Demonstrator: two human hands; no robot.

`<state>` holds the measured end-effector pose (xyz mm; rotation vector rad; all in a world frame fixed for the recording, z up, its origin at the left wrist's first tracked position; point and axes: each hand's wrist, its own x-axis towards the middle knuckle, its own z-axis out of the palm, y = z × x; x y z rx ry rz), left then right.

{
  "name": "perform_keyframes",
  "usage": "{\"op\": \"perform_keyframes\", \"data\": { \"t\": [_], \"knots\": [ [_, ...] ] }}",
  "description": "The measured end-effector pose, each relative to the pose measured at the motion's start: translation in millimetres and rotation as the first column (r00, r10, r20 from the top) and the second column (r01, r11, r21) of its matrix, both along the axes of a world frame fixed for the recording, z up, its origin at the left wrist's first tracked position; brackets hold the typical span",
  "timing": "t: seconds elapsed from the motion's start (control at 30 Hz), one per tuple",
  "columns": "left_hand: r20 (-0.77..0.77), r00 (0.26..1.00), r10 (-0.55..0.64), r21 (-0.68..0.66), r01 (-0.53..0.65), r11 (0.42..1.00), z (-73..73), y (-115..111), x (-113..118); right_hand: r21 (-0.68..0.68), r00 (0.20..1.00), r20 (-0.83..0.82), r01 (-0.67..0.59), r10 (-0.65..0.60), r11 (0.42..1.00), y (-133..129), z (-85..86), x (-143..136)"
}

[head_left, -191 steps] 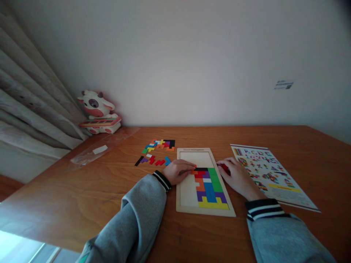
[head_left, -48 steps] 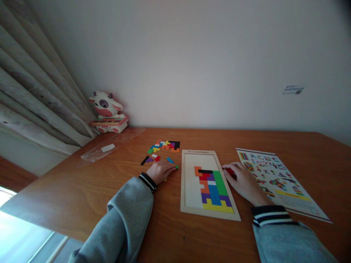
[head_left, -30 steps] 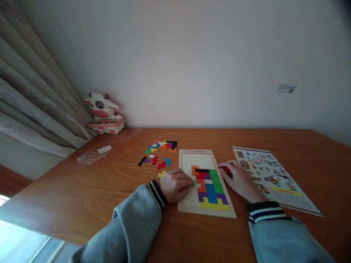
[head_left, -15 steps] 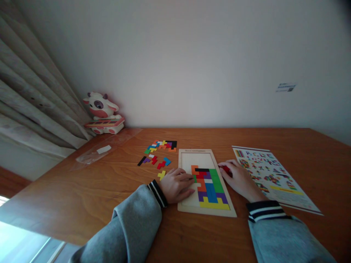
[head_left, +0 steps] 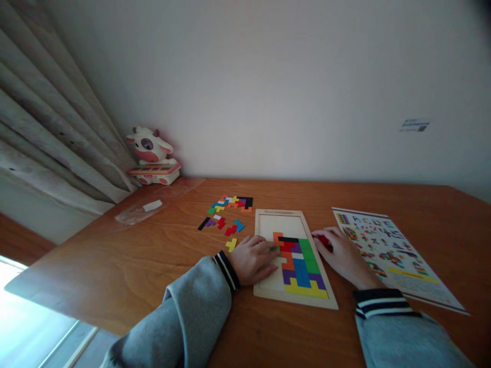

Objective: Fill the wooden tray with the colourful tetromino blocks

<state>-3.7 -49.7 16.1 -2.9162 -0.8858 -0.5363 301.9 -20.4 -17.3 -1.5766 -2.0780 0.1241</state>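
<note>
A wooden puzzle board (head_left: 270, 291) lies on the table in front of me, its lower right filled with coloured block pieces, such as a blue piece (head_left: 301, 273) and a green piece (head_left: 309, 255). My left hand (head_left: 253, 260) rests over the board's left edge, fingers stretched out and apart. Its fingertips are beside a green piece, mostly hidden, and an orange piece (head_left: 287, 260). Just right of the board, my right hand (head_left: 343, 256) is closed around a red puzzle piece (head_left: 324, 240), partly covered by the fingers.
Loose puzzle pieces (head_left: 231, 230) lie left of the board, with more pieces (head_left: 233, 202) behind them. A printed pattern sheet (head_left: 414, 273) lies at the right. Farther left are a clear plastic bag (head_left: 132, 215) and a toy cow with a keyboard (head_left: 153, 158) by the curtain (head_left: 57, 128).
The whole scene has shifted slightly to the right as the view turned a little left. Both hands keep nearly the same place against the board, and the red piece stays in my right hand.
</note>
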Motion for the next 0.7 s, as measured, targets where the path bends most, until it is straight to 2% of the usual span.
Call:
{"op": "perform_keyframes", "data": {
  "t": [0.23, 0.37, 0.53, 0.7],
  "knots": [
    [0.142, 0.99, 0.016, -0.032, -0.011, 0.999, 2.1, 0, -2, 0.005, 1.0, -0.002, 0.006, -0.006, 1.0, 1, -3.5, 2],
    [0.224, 0.972, 0.068, -0.044, -0.059, 0.997, 4.2, 2, -7, 0.002, 1.0, -0.003, -0.002, 0.002, 1.0, 2, -4.5, 3],
    [0.242, 0.945, 0.221, -0.049, -0.215, 0.975, 2.9, 14, -23, 0.011, 1.0, -0.02, -0.015, 0.015, 1.0, 2, -4.8, 4],
    [0.244, 0.873, 0.422, 0.003, -0.436, 0.9, -2.8, 38, -60, 0.006, 1.0, -0.011, -0.018, 0.018, 1.0, 1, -3.9, 4]
  ]
}}
